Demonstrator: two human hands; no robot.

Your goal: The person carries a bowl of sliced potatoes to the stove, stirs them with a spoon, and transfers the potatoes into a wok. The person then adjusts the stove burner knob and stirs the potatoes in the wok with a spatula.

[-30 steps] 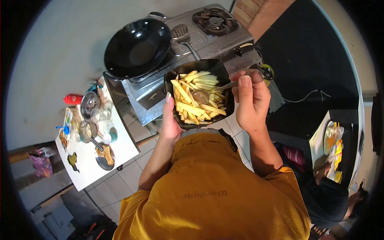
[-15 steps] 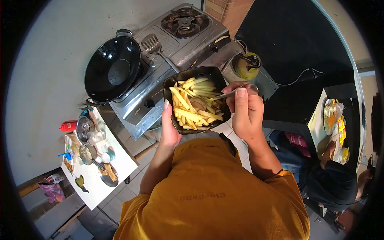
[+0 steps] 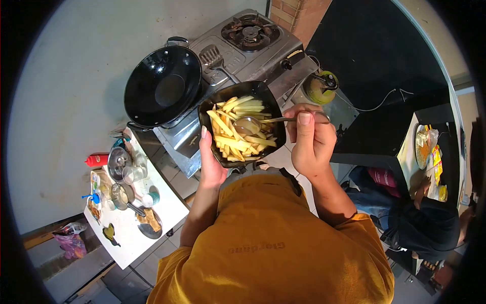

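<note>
My left hand (image 3: pixel 210 162) grips the near left side of a black square bowl (image 3: pixel 203 112), thumb up along its wall. Raw potato strips (image 3: pixel 230 133) fill the bowl, and some at the far right look to be under liquid. Closed around the handle of a metal spoon (image 3: pixel 248 125) is my right hand (image 3: pixel 313 139), to the right of the bowl. The spoon's head lies over the potato strips in the middle of the bowl; whether it carries liquid I cannot tell for sure.
Beyond the bowl is a gas stove (image 3: pixel 238 58) with a black wok (image 3: pixel 169 91) and a slotted spatula (image 3: pixel 211 57). A white table (image 3: pixel 167 215) at left bears a saucepan (image 3: pixel 121 195) and a red bottle (image 3: pixel 97 160). Another person (image 3: pixel 420 228) is at right, beside a plate of food (image 3: pixel 421 147).
The bowl has shifted slightly left and tilted a little. The spoon's head looks nearer the surface of the strips and more level. The camera view has turned slightly.
</note>
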